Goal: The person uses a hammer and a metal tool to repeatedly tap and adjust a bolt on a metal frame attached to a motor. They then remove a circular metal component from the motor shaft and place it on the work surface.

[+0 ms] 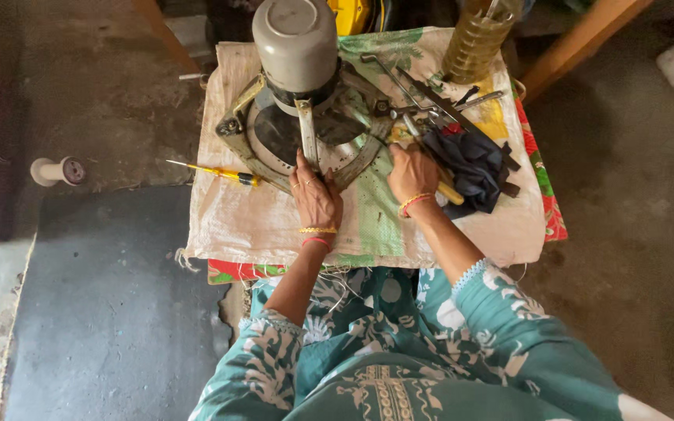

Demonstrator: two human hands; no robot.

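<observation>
A grey fan motor (296, 43) sits in a round metal frame (263, 148) with flat arms, on a low table covered by a white sack (235, 210). My left hand (315, 196) rests on the near rim of the frame, fingertips at the base of a flat metal arm (306, 132). My right hand (413, 173) grips a tool with a yellow handle (450, 191), its shaft pointing up toward the frame's right side. Both wrists wear bangles.
A yellow-handled screwdriver (216, 173) lies left of the frame. Loose metal tools (431, 97) and a dark blue cloth (473, 168) lie on the right. A bottle of yellowish liquid (477, 39) stands at the back right. A white spool (56, 170) sits on the floor, left.
</observation>
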